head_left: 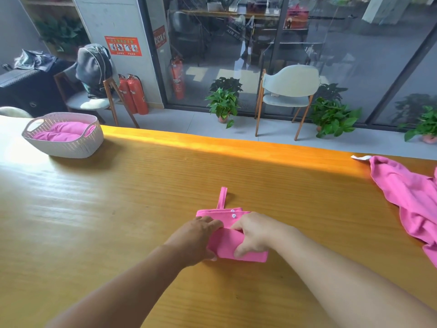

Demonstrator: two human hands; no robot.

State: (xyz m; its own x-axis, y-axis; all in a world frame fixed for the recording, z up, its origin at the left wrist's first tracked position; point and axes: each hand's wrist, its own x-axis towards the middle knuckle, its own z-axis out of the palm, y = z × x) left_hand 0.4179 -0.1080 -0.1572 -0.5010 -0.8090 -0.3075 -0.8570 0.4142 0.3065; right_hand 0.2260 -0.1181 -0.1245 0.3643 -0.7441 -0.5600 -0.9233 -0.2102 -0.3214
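Fingers of left hand [197, 237] and right hand [254, 233] are clamped on folded pink cloth [224, 246] on bench [118, 209]. Likely risk: uneven pull skews the fold; a slack grip lets layers spring open.

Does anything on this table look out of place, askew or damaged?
Nothing spilled or damaged. The loose pink cloth at the table's right end lies crumpled, unfolded, unlike the folded pink cloth that the left hand and right hand grip.

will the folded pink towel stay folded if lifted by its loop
Likely flops open: the folded pink towel is soft cloth, bending where the left hand and right hand hold it. Probably light, and too flat to roll.
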